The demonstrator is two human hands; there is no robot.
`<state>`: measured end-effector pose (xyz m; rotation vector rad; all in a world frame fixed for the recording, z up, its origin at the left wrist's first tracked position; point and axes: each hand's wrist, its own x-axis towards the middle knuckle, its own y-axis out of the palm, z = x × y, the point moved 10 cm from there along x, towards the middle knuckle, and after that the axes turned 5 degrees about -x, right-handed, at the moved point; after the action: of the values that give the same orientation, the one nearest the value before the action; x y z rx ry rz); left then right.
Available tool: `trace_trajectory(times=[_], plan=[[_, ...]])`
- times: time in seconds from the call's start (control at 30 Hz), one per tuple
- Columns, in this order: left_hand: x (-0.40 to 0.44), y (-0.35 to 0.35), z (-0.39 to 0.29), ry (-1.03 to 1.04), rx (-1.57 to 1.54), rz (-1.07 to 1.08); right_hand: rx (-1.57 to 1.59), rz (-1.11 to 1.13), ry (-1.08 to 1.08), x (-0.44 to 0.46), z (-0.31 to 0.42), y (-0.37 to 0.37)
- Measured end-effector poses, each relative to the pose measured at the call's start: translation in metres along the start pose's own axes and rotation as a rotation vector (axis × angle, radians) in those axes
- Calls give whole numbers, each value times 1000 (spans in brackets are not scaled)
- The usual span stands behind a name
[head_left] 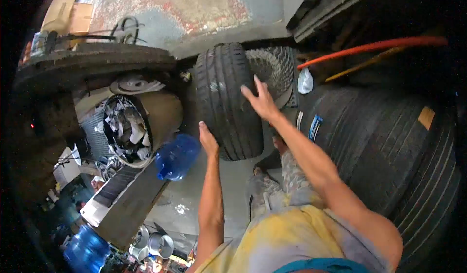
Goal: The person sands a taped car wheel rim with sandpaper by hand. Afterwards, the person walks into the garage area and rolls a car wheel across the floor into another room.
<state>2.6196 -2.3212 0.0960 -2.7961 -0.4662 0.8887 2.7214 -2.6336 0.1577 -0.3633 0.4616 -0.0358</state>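
Note:
A black tire (226, 98) stands upright on its tread in front of me, its grooved surface facing up. My left hand (209, 139) is at the tire's left edge, low down, with the thumb pointing up and the other fingers mostly hidden against the rubber. On the right side, my right hand (261, 99) has its fingers spread beside the tire's edge, holding nothing. Just behind that hand is another tire with a chunky tread (277, 71). A blue plastic water jug (178, 157) lies close to my left hand.
Large tires (379, 146) fill the right side, below a red bar (369, 49). At the left are a basket of scraps (127, 127), a long box (131, 200) and another blue jug (87, 248). A plastic bag (305, 81) hangs near the chunky tire.

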Motion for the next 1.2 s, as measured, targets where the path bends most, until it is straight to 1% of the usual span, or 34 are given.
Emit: trace_trajectory(times=[0.03,0.07,0.1,0.13,0.2,0.23,0.27,0.3,0.33,0.4,0.47,0.5,0.53,0.57,0.6,0.67,0.7,0.73,0.77,0.8,0.83,0.87,0.9,0.93,0.97,1.0,1.03,1.07,1.1,1.13,1.2], plan=[[6,1,-13,41,108,-24,11,5,-19,-15,-3,-2],[3,-1,-22,76,221,-44,23,7,-29,-50,-19,6],[7,-6,-2,72,172,-83,-31,2,-114,-75,-23,11],[17,2,-17,82,183,-81,-105,50,-197,-92,-42,33],[39,24,-79,259,179,-40,-146,52,-161,-85,-43,55],[60,29,-107,236,205,-97,-137,62,-157,-65,-38,62],[75,44,-142,217,160,-124,-135,-62,-246,-32,-15,54],[92,50,-171,246,186,-139,-139,-193,-327,-10,8,44],[114,52,-188,326,102,-87,-150,-185,-320,4,24,39],[147,59,-229,168,143,-57,-144,-249,-287,34,74,25],[171,69,-277,233,157,64,-174,-306,-229,69,121,15],[193,62,-280,223,150,54,-134,-305,-179,90,140,11],[217,70,-295,266,55,145,-131,-368,-208,115,157,9],[232,74,-306,303,-40,234,-153,-338,-139,143,172,7],[239,66,-314,302,-63,228,-172,-317,-66,171,186,4],[233,71,-339,316,-121,364,-259,-295,5,242,207,-3],[227,65,-339,344,-137,327,-221,-286,45,272,222,-7],[215,61,-323,362,-145,292,-171,-209,114,304,233,-8],[204,59,-301,410,-43,248,-130,-238,127,334,242,-15],[199,62,-295,466,64,210,-81,-275,138,355,246,-22],[202,72,-305,420,41,194,-72,-286,131,355,249,-26],[208,80,-315,369,9,172,-52,-279,55,344,254,-28],[233,86,-333,405,72,124,-40,-275,-17,329,252,-31],[254,95,-362,374,55,107,-97,-301,-120,311,235,-28],[280,105,-387,356,54,106,-133,-258,-129,301,193,-16],[309,116,-411,344,58,100,-192,-222,-181,270,202,-6],[342,126,-429,313,100,69,-191,-195,-173,261,184,6],[371,136,-446,286,144,41,-211,-146,-161,266,179,14],[387,145,-468,268,168,81,-247,-177,-170,283,187,11],[403,151,-480,331,95,110,-283,-204,-176,299,196,10],[429,151,-473,387,80,90,-245,-190,-166,351,230,1]])
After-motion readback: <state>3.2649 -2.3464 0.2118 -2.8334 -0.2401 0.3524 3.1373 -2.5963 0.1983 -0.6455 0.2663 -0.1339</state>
